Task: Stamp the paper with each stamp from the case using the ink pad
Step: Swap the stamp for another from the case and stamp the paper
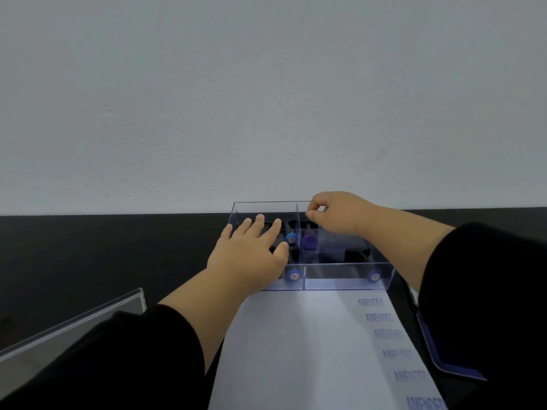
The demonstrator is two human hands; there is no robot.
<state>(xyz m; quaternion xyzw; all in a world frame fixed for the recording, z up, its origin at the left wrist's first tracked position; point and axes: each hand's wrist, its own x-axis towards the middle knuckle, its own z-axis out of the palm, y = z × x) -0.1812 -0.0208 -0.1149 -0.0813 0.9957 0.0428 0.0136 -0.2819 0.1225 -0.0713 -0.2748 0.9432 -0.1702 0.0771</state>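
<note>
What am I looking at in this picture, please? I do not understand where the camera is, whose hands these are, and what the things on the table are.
The single picture comes from a camera worn on a person's head, looking forward and down. No machine is here, only two bare hands. The left hand lies flat with straight fingers over the clear case, which holds stamps. The right hand has curled fingers at the case's far edge; whether it holds anything, I cannot tell. In front lies white paper, already stamped "AMENDED" repeatedly. A clear lid lies at the left, and a dark blue ink pad at the right.
</note>
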